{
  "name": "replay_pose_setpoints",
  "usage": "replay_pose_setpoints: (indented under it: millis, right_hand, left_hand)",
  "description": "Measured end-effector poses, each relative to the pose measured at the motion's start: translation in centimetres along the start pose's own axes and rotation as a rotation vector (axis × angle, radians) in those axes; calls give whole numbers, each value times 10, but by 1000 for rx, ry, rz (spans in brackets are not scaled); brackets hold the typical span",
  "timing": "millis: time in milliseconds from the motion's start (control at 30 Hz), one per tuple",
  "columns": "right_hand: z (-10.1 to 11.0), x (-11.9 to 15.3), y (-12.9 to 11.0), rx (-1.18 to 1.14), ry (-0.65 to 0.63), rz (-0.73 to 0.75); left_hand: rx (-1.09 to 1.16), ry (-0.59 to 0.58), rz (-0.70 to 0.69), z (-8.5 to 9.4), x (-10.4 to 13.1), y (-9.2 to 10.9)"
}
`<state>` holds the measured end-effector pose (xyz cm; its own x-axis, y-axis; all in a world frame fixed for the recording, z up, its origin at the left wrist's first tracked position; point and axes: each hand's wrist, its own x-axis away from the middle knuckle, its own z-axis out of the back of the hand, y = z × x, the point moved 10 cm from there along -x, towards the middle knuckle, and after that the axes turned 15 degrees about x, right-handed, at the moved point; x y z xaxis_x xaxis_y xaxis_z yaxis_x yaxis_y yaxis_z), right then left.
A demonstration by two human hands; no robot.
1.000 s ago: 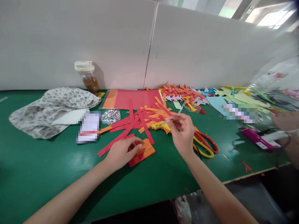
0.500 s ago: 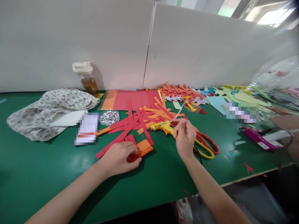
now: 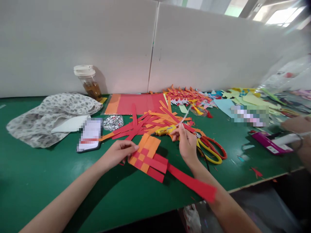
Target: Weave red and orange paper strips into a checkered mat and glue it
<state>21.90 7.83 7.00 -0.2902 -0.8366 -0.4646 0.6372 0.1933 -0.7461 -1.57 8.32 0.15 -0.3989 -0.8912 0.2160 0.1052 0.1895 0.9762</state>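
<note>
Pinched by its left edge in my left hand (image 3: 121, 152) is a woven paper piece (image 3: 143, 158) of red and orange strips, lifted and tilted above the green table. Orange ends show at its top and red ends at its right. A long red strip (image 3: 191, 183) reaches right from it, across in front of my right forearm. My right hand (image 3: 187, 142) is closed around the back of a yellow glue gun (image 3: 165, 130), whose handle it hides. A translucent glue stick (image 3: 186, 116) rises from the gun. Loose red and orange paper strips (image 3: 145, 123) lie behind both hands.
Scissors with red and yellow handles (image 3: 211, 152) lie beside my right wrist. Farther left are a phone (image 3: 91, 136), a bag of small round pieces (image 3: 113, 123), a patterned cloth (image 3: 48, 119) and a lidded drink bottle (image 3: 88, 84). A purple glue gun (image 3: 269, 142) lies right.
My left hand has raised the paper piece off the table and turned it, bringing the woven squares and long red strip into view. My right hand has shifted slightly left and its fingers have changed position.
</note>
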Motion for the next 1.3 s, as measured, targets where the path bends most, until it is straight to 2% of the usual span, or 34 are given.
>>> replay_pose_setpoints:
  millis: [67,133,300,400,500,633,733,800,867,967,1133,1233,1300]
  right_hand:
    - [1,0,-1,38,8,18]
    - [2,0,-1,54,18,27]
    - [2,1,-1,81,19,47]
    - [-2,2,-7,121,-26,107]
    - [-12,9,-23,161,-177,251]
    - [-25,44,-53,404,-407,587]
    - [-24,73,-62,582,-483,751]
    - [-22,89,-64,645,-501,802]
    - [-22,100,-63,736,-483,833]
    - [-29,108,-50,908,-481,852]
    - [-39,96,-25,1036,-517,858]
    - [-36,80,-31,891,-492,756]
    - [-27,64,-39,663,-419,564]
  left_hand:
    - [-163,-17,-9,-4,-1,-2]
    - [-250,13,-34,-3,0,-1]
    - [-250,98,-38,7,1,1]
    - [-255,123,-51,9,1,4]
    - [-275,133,-58,9,0,3]
    - [-316,173,-97,13,0,2]
    - [-258,152,-45,12,-2,-5]
    - [-196,140,-17,11,-3,-6]
    - [-141,145,-47,10,-3,0]
    - [27,143,-68,8,-2,6]
    - [379,108,90,0,-2,-9]
    - [470,36,108,-10,-1,-11]
    - [465,-30,74,-18,-1,-8]
